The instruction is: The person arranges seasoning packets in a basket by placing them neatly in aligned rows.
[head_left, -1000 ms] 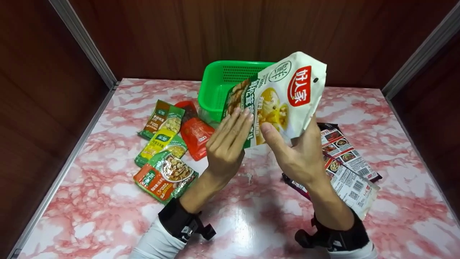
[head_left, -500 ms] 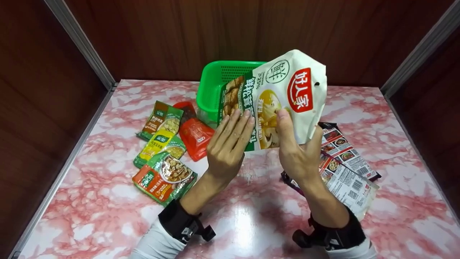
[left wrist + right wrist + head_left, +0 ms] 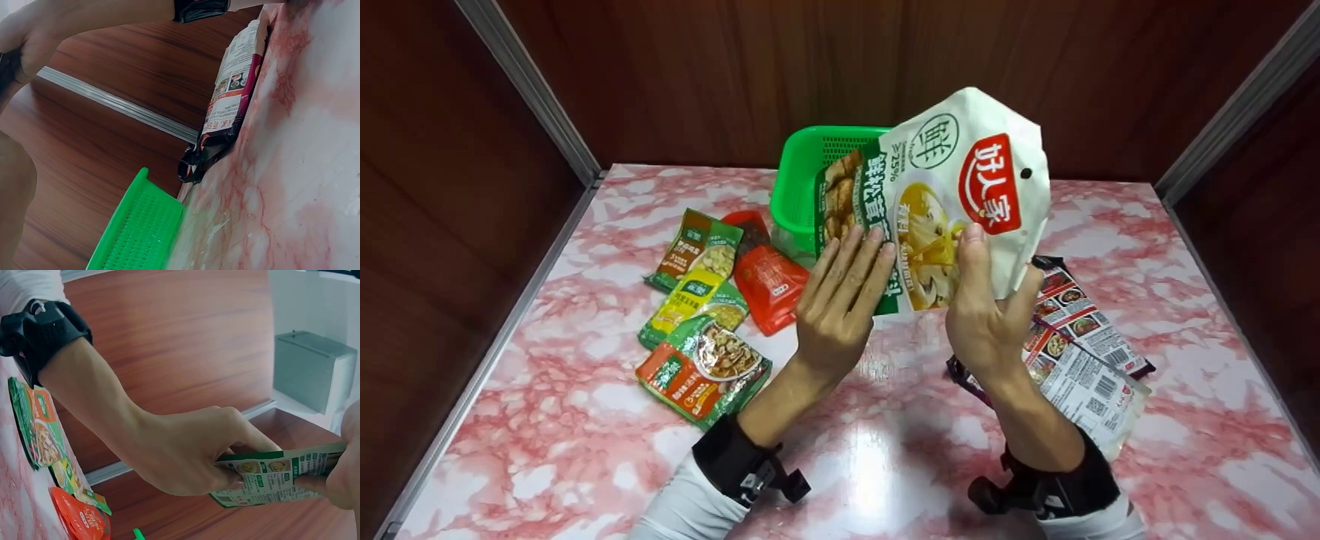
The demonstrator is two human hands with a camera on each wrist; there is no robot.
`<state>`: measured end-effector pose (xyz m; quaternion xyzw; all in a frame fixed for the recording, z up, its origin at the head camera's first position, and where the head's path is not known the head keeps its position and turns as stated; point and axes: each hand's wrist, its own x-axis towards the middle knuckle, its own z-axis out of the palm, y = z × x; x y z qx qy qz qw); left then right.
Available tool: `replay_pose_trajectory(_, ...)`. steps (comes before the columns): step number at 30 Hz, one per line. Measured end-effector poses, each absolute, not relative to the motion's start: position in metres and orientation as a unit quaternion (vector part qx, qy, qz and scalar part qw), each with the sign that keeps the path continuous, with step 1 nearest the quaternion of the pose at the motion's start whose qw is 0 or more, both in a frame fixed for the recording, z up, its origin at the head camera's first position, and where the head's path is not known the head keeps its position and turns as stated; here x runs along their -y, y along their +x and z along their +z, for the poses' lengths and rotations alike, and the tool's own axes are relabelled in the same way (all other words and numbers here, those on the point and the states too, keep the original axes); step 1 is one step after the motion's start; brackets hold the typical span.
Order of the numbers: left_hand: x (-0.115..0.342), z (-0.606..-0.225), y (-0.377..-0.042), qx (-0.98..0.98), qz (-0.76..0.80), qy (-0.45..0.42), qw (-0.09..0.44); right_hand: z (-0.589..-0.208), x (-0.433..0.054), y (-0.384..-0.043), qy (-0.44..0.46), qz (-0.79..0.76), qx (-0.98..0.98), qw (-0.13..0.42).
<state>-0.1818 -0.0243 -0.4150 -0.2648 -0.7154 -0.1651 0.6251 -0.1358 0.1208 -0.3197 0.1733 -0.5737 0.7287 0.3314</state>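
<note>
Both hands hold up a white and green seasoning pouch (image 3: pixel 934 202) with a red logo, tilted above the table. My left hand (image 3: pixel 836 311) grips its lower left end, the fingers lying across the printed front. The right wrist view shows the left thumb (image 3: pixel 228 481) against the pouch's back. My right hand (image 3: pixel 990 322) pinches the right side, thumb on the front and fingers behind. Partly hidden behind the pouch stands a green plastic basket (image 3: pixel 795 187).
On the left lie a brown-green packet (image 3: pixel 694 247), a yellow-green packet (image 3: pixel 686 307), a red-green packet (image 3: pixel 697 375) and a red pouch (image 3: pixel 769 281). Several packets (image 3: pixel 1091 367) lie back side up at right. Wooden panels (image 3: pixel 697 75) border the table (image 3: pixel 870 480).
The pouch has turned its front more toward the head camera and risen slightly. My right thumb has moved up and right across its front. The left hand has barely moved.
</note>
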Motion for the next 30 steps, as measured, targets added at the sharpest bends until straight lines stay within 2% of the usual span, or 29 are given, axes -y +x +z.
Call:
replay_pose_trajectory(8,0.022,-0.420,-0.188,0.709,-0.167,-0.297,0.617,-0.319,-0.128,-0.139,0.161,0.709,0.597,0.339)
replay_pose_trajectory(16,0.031,-0.419,-0.190,0.700,-0.198,-0.394,0.562,-0.314,-0.147,-0.145,0.153,0.681,0.627,0.346)
replay_pose_trajectory(20,0.034,-0.420,-0.194,0.685,-0.219,-0.421,0.553,-0.311,-0.156,-0.148,0.157,0.672,0.635,0.349)
replay_pose_trajectory(26,0.041,-0.421,-0.205,0.685,-0.259,-0.392,0.557,-0.307,-0.170,-0.154,0.163,0.624,0.661,0.385)
replay_pose_trajectory(30,0.050,-0.422,-0.216,0.719,-0.280,-0.356,0.527,-0.304,-0.179,-0.159,0.169,0.612,0.666,0.391)
